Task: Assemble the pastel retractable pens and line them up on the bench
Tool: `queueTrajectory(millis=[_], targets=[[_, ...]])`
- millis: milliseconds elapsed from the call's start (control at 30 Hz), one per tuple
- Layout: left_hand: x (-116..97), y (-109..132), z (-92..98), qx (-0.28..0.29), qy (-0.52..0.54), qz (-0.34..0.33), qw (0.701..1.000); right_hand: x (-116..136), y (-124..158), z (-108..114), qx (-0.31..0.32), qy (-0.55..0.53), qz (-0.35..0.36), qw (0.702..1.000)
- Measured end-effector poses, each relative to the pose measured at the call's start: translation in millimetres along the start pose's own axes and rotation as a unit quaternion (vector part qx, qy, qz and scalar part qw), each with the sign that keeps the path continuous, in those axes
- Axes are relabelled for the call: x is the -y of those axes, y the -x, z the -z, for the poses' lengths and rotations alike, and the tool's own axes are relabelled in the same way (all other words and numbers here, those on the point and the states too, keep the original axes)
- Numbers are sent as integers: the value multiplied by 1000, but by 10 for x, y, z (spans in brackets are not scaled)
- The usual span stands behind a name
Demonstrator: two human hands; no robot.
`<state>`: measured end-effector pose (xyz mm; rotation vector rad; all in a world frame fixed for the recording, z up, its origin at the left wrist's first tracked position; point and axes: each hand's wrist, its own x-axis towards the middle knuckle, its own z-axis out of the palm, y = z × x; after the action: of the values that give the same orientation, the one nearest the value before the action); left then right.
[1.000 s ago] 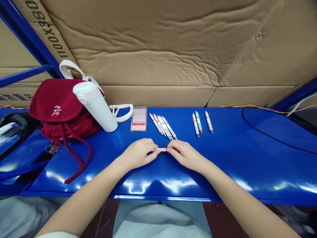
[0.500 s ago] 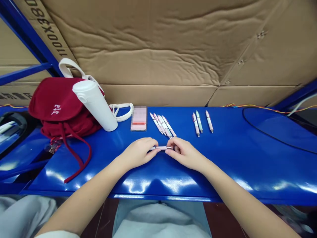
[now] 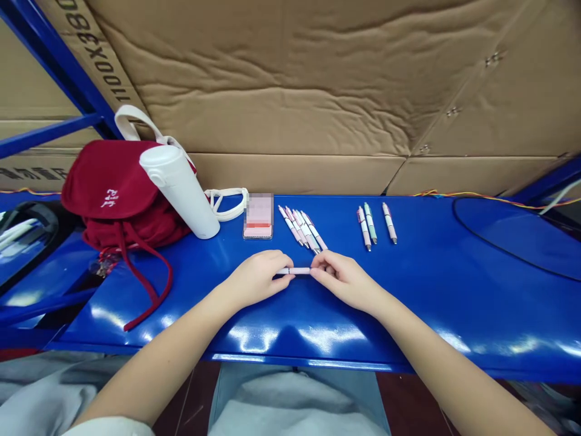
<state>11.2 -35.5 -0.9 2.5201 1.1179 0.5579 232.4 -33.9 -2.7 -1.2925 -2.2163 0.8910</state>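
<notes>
Over the glossy blue bench, left hand and right hand are both pinching a slim white-and-pale-pink pen. It's pretty much level, fingers gripping each end, middle bare in the gap, and the right end's hidden by the right fingers. Just past them there's a fanned bunch of white-and-pink pens, with three pink or mint-green pens off to the right. A flat pink rectangular thing with a red stripe is mostly pixelated, so no reading that. Left of it, a tall white lidded bottle is closed, and a dark red fabric bag has its flap down, contents hidden; its white lettering's too small for me. Behind everything, brown cardboard reads "1100X380" sideways.
</notes>
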Motion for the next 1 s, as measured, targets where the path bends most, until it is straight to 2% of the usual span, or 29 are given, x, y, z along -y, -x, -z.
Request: queueTrajectory(millis=[233, 467, 700, 1000], targets=[[26, 8, -16, 7, 9, 19, 1000, -37, -9, -15, 5, 36, 45, 998], [22, -2, 6, 10, 9, 18, 1000, -21, 16, -14, -1, 1, 15, 1000], [11, -7, 30, 16, -25, 17, 999, -31, 2, -5, 7, 9, 25, 1000], [18, -4, 33, 8, -38, 3, 999, -53, 20, 9, -35, -25, 28, 999]])
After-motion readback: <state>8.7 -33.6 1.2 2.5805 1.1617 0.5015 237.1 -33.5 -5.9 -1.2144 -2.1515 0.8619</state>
